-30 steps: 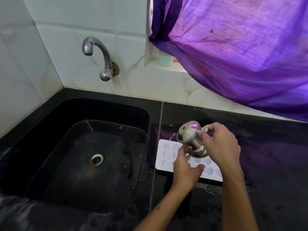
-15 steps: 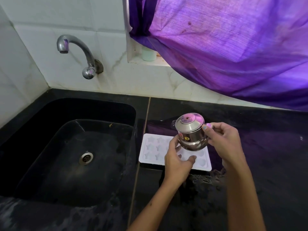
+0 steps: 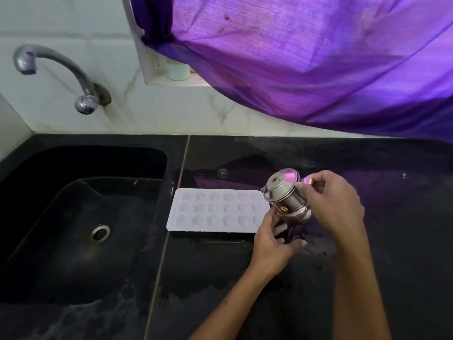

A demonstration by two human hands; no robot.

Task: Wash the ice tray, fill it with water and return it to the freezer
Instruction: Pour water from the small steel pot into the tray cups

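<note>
**Steel pot tipping over the tray's right end**

Water is going in now, or about to, by the look of it! One white ice tray (image 3: 218, 210) is lying flat on the wet black counter (image 3: 392, 241), just right of the sink (image 3: 81, 217), long side toward the person. That flat placement is making sense: the moulded cells are facing up and level, ready to take water. Three rows of star and heart shapes are showing, six across in each row that can be seen, with the right end tucked behind the hands.

One small steel pot (image 3: 285, 196), lid on, is leaning spout-down toward the tray's right end. The right hand (image 3: 333, 204) is gripping it by the handle, fingers curled round, so the tilt can be steered cell by cell. The left hand (image 3: 273, 244) is coming in underneath, fingers fairly straight, fingertips touching the pot's lower side; this reads as steadying rather than a closed grip. No stream is visible from the spout, so whether water is actually flowing cannot be told.

One curved tap (image 3: 61, 74) is hanging over the sink, nothing running from it. One purple curtain (image 3: 306, 57) is draping across the far right, with one pale cup (image 3: 179, 69) on the ledge behind it.
</note>
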